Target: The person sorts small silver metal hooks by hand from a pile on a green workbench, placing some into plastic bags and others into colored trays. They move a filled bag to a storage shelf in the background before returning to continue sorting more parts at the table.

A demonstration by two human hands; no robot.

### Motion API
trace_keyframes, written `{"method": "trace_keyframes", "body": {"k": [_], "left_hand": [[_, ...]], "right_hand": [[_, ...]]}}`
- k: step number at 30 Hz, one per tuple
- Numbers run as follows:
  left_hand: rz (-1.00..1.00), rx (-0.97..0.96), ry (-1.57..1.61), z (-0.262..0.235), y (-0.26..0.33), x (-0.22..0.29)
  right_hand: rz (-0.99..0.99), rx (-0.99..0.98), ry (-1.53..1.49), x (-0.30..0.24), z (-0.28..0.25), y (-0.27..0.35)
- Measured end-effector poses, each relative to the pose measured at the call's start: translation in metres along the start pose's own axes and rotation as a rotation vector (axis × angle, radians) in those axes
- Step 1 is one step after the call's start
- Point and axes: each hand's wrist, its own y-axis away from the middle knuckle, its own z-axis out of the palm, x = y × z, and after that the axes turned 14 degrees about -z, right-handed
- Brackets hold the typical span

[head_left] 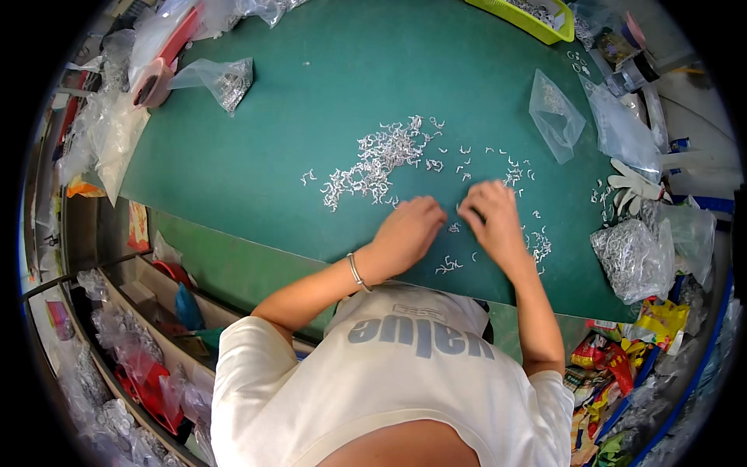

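Note:
A heap of small curved silvery metal pieces (377,163) lies on the green tabletop (311,93). My left hand (408,233), with a bangle (358,272) at its wrist, rests at the heap's near right edge, its fingers curled together. Just to its right, my right hand (494,218) is bent in a pinch, thumb toward the left hand. Whatever either hand pinches is too small or hidden to make out. A few loose pieces (454,228) lie between the hands, a small group (449,265) sits nearer me, and more pieces (538,245) are scattered beside my right forearm.
A clear bag of metal pieces (233,84) lies at the far left, and a flat plastic bag (556,117) at the right. A yellow-green basket (537,19) stands at the far edge. A full bag (634,257) and a white glove (634,185) are at the right edge. Open drawers (140,280) flank my left.

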Motion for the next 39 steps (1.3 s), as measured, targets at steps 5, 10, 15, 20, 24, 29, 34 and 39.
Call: {"method": "trace_keyframes", "body": {"k": [5,10,15,20,24,29,34,39], "left_hand": [[-0.025,0.336,-0.178,-0.016,-0.030,-0.014],[-0.006,0.357,-0.242,-0.014,-0.056,-0.025],[-0.053,0.448,-0.277,-0.027,-0.055,-0.038],[0.082,0.286,-0.177,-0.016,-0.035,-0.019],[0.101,0.056,-0.151,0.003,-0.009,-0.002],[0.171,-0.033,-0.075,0.017,0.015,0.006],[0.048,0.085,0.093,0.001,0.003,0.002],[0.003,0.369,-0.362,-0.026,-0.068,-0.020]], "right_hand": [[0.024,-0.023,-0.174,-0.001,-0.001,0.005],[-0.054,0.207,0.053,0.020,0.032,-0.043],[-0.094,0.124,0.149,0.015,0.025,-0.030],[-0.091,-0.139,-0.025,-0.003,0.006,-0.014],[-0.033,0.109,-0.129,0.032,0.010,-0.037],[-0.155,0.110,0.046,0.039,0.030,-0.060],[-0.172,0.007,0.077,0.039,0.000,-0.011],[-0.037,0.151,0.076,0.045,0.008,-0.046]]}}
